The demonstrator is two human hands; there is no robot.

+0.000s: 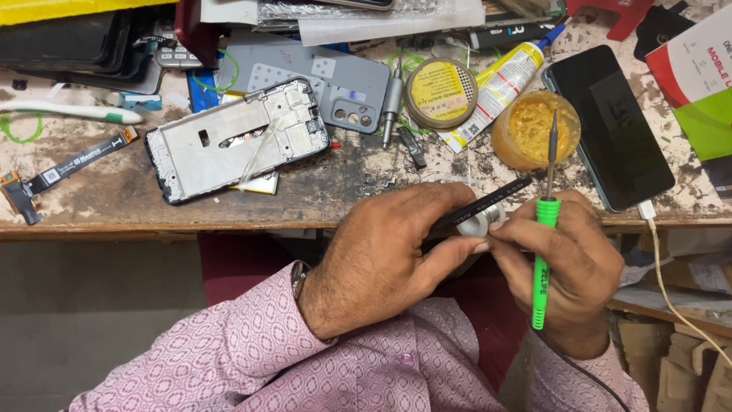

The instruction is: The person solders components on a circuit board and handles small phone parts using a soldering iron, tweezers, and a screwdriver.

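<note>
the phone frame (236,141) lies stripped on the table (343,191), while your left hand (389,255) pinches a black strip (480,206) and your right hand (568,263) grips the green soldering iron (543,259), its tip off the strip, so soldering looks unfinished.

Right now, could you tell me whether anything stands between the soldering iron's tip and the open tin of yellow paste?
Nothing visible does: the soldering iron in the right hand has its tip already over the open tin of yellow paste.
</note>
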